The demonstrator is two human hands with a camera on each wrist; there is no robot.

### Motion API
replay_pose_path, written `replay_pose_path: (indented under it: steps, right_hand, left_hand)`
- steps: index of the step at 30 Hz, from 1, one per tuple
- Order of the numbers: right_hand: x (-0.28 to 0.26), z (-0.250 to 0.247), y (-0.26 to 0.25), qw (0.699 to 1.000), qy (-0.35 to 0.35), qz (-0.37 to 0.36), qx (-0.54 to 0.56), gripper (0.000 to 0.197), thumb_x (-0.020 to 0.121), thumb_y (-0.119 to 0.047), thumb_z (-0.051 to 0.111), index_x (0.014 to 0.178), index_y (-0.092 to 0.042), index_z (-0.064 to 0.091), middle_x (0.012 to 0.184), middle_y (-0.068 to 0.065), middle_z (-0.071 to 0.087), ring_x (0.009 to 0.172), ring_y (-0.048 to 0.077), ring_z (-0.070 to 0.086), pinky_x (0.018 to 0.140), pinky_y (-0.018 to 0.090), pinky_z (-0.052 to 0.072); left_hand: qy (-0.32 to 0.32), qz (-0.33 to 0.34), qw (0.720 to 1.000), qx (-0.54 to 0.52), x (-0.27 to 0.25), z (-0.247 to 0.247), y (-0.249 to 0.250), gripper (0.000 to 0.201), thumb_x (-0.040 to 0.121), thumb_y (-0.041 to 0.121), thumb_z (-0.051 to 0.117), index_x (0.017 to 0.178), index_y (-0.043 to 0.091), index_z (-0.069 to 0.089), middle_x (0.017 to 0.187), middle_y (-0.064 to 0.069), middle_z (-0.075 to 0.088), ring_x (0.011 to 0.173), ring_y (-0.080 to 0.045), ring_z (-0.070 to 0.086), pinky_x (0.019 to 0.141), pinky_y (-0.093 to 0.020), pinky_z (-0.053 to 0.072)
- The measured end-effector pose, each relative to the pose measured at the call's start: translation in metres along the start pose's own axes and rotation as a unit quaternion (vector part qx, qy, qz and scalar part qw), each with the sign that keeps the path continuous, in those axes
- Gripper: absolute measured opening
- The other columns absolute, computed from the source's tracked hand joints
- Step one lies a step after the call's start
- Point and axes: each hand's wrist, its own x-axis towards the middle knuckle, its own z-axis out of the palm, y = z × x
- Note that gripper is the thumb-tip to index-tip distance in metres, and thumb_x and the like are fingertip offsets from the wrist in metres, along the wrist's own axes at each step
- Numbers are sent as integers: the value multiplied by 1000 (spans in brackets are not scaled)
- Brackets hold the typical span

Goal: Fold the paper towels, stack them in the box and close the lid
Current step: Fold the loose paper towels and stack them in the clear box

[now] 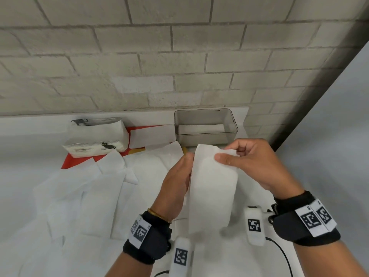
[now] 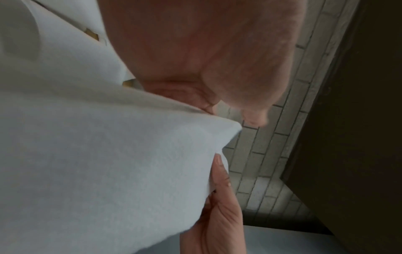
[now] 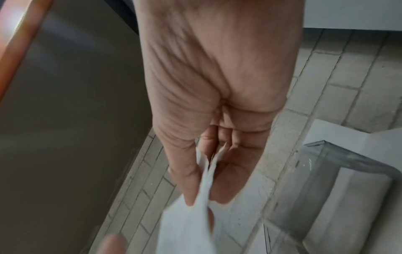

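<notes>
No words or numbers that I can read anywhere. The black bands on my wrists (image 1: 307, 220) carry white tags printed with black square code patterns, and so do the white camera mounts (image 1: 254, 224) beside them. The soft plastic pack of white tissues (image 1: 95, 134) bears a small black cat drawing and lines of print too blurred to make out.

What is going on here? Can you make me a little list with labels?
place: white table by a brick wall
left hand: holds the left edge of a paper towel
right hand: pinches the towel's top edge
box: clear, lid off, some white towel inside
loose towels: spread over the table on the left
tissue pack: open, near the wall
</notes>
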Motion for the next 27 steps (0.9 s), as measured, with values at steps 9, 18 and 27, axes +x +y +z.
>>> replay_pose_path:
  steps: [9, 18, 27]
  right_hand:
    - [-6, 31, 32, 989, -98, 91, 70, 39, 68, -25, 91, 102, -12, 76, 96, 8, 78, 82, 15, 72, 77, 27, 60]
    - [34, 77, 103, 971, -82, 171, -144, 103, 68, -44, 95, 153, -29, 39, 138, -4, 53, 127, 18, 54, 112, 40, 47]
    - [54, 76, 89, 979, -92, 138, -117, 37, 73, -14, 93, 107, -17, 77, 101, -1, 79, 94, 17, 74, 91, 39, 62]
  left_hand:
    - [24, -18, 992, 123, -54, -40, -39, 10, 94, 29, 76, 94, 20, 81, 96, -3, 82, 86, -17, 77, 72, -30, 58]
    - [65, -32, 993, 89, -117, -119, -28, 19, 82, 21, 75, 96, 12, 84, 98, -16, 82, 88, -22, 78, 70, -29, 60]
    - [40, -15, 994, 100, -122, -125, -16, 14, 80, 12, 76, 91, 12, 85, 95, -17, 81, 87, -28, 80, 70, -30, 61]
